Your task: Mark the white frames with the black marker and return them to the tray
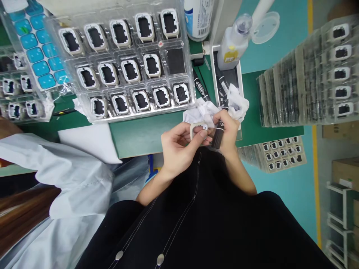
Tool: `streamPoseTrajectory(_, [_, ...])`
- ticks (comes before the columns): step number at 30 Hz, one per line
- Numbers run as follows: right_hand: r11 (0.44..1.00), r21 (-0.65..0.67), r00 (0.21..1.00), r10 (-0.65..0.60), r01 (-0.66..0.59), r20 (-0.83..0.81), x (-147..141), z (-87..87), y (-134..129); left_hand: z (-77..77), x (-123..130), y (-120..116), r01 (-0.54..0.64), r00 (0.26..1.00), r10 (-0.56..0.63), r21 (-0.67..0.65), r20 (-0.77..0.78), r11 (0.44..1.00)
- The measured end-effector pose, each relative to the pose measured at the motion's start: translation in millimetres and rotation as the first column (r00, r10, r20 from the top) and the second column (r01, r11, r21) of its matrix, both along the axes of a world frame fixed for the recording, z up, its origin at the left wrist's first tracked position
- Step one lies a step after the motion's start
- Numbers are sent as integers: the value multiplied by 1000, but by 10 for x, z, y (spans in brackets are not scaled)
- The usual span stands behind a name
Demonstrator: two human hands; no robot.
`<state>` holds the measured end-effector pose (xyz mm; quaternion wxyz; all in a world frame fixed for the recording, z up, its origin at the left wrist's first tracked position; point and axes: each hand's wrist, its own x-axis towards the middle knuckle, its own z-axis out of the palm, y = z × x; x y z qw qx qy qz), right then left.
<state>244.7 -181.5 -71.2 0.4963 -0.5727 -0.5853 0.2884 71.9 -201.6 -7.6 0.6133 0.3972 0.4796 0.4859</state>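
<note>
My left hand (179,147) pinches a small white watch-case frame (192,130) between thumb and fingers, near the table's front edge. Beside it, my right hand (228,129) is closed round a black marker pen (218,136), which stands nearly upright in the picture. Pen and frame are close together; whether they touch I cannot tell. Crumpled white cloth (200,111) lies just behind both hands. Further back, a clear plastic tray (140,115) holds several similar frames in rows, with one pocket bare at the right of its middle row.
A narrow white-edged box (240,80) holds a bottle (231,48) and pens. Another marker (200,86) lies left of it. Stacked trays (280,93) stand at the right. A sheet of white foam (88,144) lies at the left, near a co-worker's pale sleeve (75,179).
</note>
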Motion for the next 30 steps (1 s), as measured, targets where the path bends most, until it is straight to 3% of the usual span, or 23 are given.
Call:
streamPoseTrajectory(6, [1000,-4,999,14,-14,34,16,-27,11,-106,-6,-44,-15,992,25,85,-123,996])
streamPoseTrajectory(11, [996,86,995,19,-27,95,21,-61,-8,-146,1,-55,-38,985,61,144,-161,989])
streamPoseTrajectory(14, [988,153,964,-51,10,263,-17,-101,-68,-140,-21,-46,-8,970,45,152,-239,988])
streamPoseTrajectory(17, [962,259,832,-208,81,514,-73,-157,-132,-78,-113,57,10,943,57,197,-328,980])
streamPoseTrajectory(20, [926,360,719,-325,111,615,-89,-215,-152,27,-271,349,10,892,149,349,-426,937])
streamPoseTrajectory(23, [892,444,675,-379,86,632,-57,-249,-149,81,-421,835,64,795,267,512,-546,857])
streamPoseTrajectory(25, [876,477,672,-394,69,627,-35,-257,-160,45,-463,1203,84,719,332,551,-610,831])
streamPoseTrajectory(27, [871,484,683,-401,80,610,-26,-262,-186,-32,-442,1534,70,676,356,537,-645,841])
streamPoseTrajectory(30, [860,498,731,-411,112,545,-12,-274,-225,-145,-334,1857,4,615,401,511,-679,860])
